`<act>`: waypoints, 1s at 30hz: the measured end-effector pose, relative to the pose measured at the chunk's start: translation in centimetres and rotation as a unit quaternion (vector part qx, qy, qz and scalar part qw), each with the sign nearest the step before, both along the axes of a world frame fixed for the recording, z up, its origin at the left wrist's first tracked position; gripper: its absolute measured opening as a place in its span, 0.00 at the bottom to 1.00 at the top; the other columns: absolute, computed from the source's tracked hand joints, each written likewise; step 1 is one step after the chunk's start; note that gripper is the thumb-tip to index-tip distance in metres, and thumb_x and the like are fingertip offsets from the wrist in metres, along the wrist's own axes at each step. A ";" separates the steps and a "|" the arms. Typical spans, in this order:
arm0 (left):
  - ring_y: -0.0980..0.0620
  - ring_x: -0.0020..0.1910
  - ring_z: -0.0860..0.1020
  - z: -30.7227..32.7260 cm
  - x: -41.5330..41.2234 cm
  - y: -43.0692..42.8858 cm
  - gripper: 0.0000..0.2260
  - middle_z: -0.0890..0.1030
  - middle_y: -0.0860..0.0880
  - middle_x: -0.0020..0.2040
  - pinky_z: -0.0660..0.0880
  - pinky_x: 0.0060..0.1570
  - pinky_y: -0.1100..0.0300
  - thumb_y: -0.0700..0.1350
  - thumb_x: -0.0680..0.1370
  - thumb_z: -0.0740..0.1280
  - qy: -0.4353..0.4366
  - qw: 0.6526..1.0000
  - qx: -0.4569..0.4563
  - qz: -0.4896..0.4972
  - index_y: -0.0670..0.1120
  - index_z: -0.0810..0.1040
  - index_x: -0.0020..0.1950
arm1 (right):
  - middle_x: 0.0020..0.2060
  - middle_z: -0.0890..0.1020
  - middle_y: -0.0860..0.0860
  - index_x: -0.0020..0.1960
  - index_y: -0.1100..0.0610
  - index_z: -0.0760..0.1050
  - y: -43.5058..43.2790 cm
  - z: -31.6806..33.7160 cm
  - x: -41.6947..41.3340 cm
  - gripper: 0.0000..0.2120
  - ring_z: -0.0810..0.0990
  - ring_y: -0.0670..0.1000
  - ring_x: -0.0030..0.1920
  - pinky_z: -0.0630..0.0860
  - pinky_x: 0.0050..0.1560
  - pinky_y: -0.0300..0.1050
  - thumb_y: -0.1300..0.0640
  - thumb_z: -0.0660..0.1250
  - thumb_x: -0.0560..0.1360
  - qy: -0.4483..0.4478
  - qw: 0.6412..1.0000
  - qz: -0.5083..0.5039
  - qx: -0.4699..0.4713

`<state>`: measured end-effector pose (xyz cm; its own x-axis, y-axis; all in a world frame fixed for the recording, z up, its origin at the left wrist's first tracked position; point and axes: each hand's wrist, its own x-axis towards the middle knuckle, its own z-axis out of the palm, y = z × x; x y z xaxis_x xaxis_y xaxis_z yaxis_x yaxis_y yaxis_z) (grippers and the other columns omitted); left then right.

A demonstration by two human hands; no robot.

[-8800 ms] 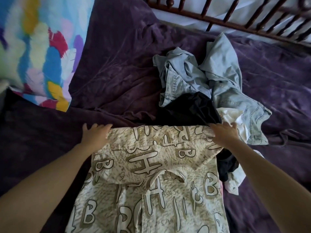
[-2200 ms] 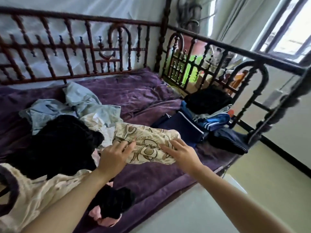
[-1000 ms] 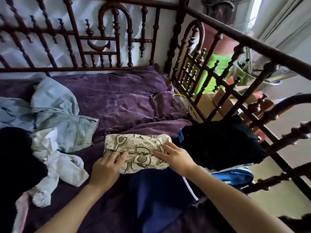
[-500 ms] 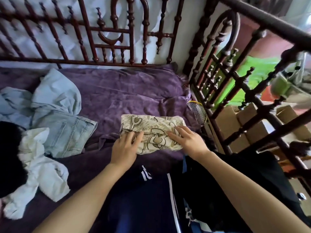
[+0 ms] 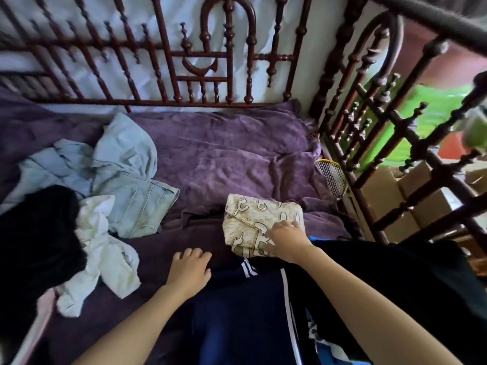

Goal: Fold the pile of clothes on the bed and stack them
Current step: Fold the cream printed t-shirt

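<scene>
The folded beige letter-print garment (image 5: 259, 219) sits as a compact bundle on the purple bedspread (image 5: 224, 159), toward the right side of the bed. Its near edge touches the navy garment with white stripes (image 5: 237, 312) in front of it. The right hand (image 5: 286, 241) is on the bundle's near right corner, fingers (image 5: 292, 225) spread and lying fairly flat on the cloth, gripping nothing. The left hand (image 5: 189, 270) is off the bundle, down on the bedspread just left of the navy garment's striped edge, with its fingers loosely bent and empty.

Right of the navy piece lies a black garment (image 5: 395, 285), reaching under the right forearm.

Over on the left is the unfolded heap, well apart from the bundle: light-blue jeans (image 5: 131, 196) crumpled at the back, a white garment (image 5: 100, 248) trailing toward the camera, and a black piece of clothing (image 5: 34, 246) at the far left.

A dark red turned-wood bed rail (image 5: 200, 61) runs along the back and down the right side. A yellow-rimmed racket head (image 5: 332, 177) is tucked against the right rail, and cardboard boxes (image 5: 390, 201) show beyond the bars.
</scene>
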<state>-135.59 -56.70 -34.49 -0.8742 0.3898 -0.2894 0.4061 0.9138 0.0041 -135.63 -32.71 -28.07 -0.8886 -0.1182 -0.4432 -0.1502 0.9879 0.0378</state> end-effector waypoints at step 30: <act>0.42 0.33 0.80 8.3 34.5 -65.0 0.14 0.80 0.45 0.38 0.79 0.27 0.49 0.47 0.60 0.73 0.181 0.890 0.095 0.409 0.44 0.83 0.42 | 0.60 0.74 0.54 0.63 0.55 0.72 -62.6 3.0 19.7 0.16 0.68 0.56 0.65 0.64 0.62 0.46 0.53 0.57 0.78 0.004 0.953 0.289 -0.092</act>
<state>-101.11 -121.72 -26.21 -0.9107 -0.4068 0.0717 -0.3873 0.9012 0.1944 -115.97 -95.29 -25.06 -0.6549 -0.6643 -0.3602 -0.6719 0.7300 -0.1248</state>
